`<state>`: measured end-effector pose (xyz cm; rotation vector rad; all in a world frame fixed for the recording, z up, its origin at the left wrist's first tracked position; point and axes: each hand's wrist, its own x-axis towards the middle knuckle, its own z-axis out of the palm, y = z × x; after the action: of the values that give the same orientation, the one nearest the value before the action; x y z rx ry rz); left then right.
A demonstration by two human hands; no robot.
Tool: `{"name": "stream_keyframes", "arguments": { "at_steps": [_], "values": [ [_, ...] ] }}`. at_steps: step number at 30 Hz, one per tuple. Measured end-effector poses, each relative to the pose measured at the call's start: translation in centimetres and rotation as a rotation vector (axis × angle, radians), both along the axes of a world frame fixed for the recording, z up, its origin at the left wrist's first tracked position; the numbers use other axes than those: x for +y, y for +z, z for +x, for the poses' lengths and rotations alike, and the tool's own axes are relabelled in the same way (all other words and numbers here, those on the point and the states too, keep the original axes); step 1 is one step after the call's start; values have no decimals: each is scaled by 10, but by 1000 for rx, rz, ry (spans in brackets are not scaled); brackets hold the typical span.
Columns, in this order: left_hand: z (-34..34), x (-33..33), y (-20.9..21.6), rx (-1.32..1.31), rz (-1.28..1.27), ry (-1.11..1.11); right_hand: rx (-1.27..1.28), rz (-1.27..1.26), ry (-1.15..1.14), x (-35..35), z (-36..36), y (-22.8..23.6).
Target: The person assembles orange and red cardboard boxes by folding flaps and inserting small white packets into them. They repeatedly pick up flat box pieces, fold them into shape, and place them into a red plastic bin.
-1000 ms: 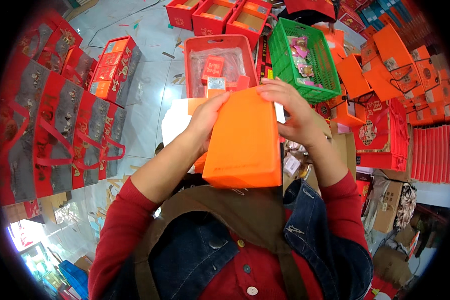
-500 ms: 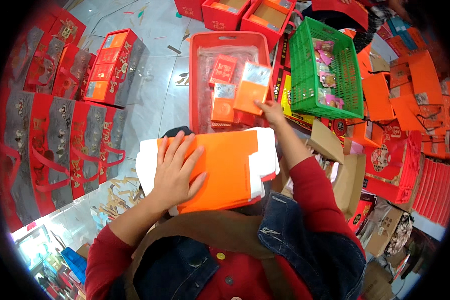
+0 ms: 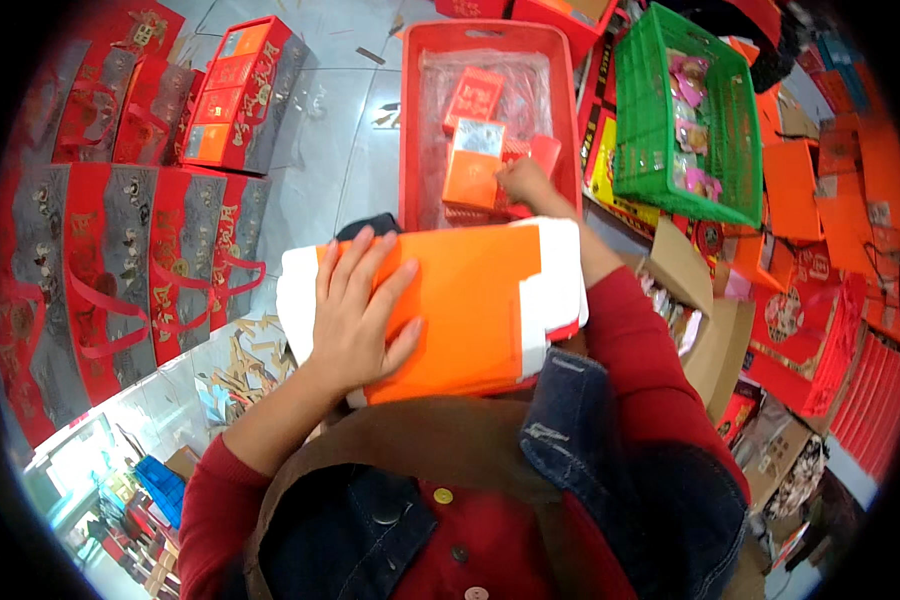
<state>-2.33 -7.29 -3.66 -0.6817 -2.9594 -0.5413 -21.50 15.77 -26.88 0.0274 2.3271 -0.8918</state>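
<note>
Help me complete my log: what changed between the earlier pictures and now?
The left hand let go of an orange box and now lies on the flat orange cartons. The right hand brought an orange and silver box down leftward into the red crate; whether it has released it is unclear. The green crate kept its packets.

Worn by the person: a red, buttoned, long-sleeved top (image 3: pixel 505 535) with a round yellow button (image 3: pixel 443 495) at the chest; a dark-blue denim garment (image 3: pixel 660 475) with pale stitching (image 3: pixel 548 434); a brown cloth apron (image 3: pixel 430 440).
</note>
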Motion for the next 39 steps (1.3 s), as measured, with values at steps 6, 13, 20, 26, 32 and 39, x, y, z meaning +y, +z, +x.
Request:
{"name": "stream_keyframes", "arguments": {
  "at_steps": [6,13,20,26,32,39],
  "values": [
    [9,33,-8,10,14,-19,435,-882,-626,93,103,195],
    [21,82,-13,118,-48,-135,318,-395,-668,76,275,227],
    [55,97,-20,190,-63,-111,415,-197,-568,74,298,227],
    [60,78,-27,225,-83,-37,305,-364,-689,66,265,214],
    [59,57,-26,206,-6,31,408,-108,-279,37,256,234],
    [49,52,39,132,85,-188,215,-798,-316,32,239,270]
  ]
}}
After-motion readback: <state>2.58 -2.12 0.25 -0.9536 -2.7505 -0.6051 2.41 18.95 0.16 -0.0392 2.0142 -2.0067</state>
